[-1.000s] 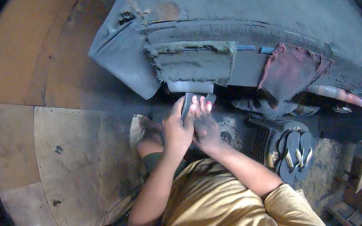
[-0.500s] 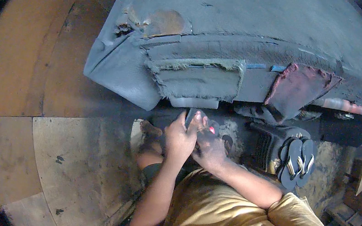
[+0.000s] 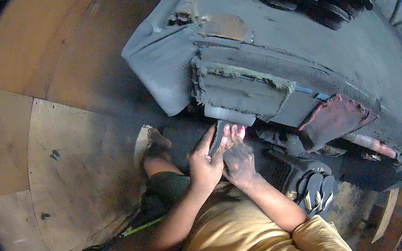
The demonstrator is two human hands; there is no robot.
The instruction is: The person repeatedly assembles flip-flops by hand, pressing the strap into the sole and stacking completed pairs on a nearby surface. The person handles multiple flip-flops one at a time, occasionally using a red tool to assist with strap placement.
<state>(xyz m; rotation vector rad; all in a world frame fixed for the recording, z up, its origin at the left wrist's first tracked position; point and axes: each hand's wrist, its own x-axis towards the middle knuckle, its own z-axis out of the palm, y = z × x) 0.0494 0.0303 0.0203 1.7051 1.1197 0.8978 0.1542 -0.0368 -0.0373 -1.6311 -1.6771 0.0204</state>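
Note:
A dark flip-flop sole point(image 3: 218, 137), seen nearly edge-on, stands between my two hands in the middle of the view. Its far end meets or almost meets a pale smooth block point(image 3: 229, 115) under the cloth-hung edge of a grey bench. My left hand point(image 3: 205, 164) grips the sole from the left, thumb and fingers on either side. Close against it, my right hand point(image 3: 239, 163), dark with dust, is closed on the sole's right side. Something pink-red shows by its fingertips; I cannot make out what.
The dusty grey bench point(image 3: 295, 41) carries dark soles point(image 3: 306, 1) at its far side. A frayed grey cloth point(image 3: 241, 92) and a reddish cloth point(image 3: 338, 119) hang from its front. Finished flip-flops point(image 3: 319, 191) rest on a dark stack at right. Brown boards point(image 3: 78, 159) lie at left.
The whole view has shifted, so the bench sits further right and more of its far side shows. Both hands keep hold of the sole, which now shows a broader side near the pale block.

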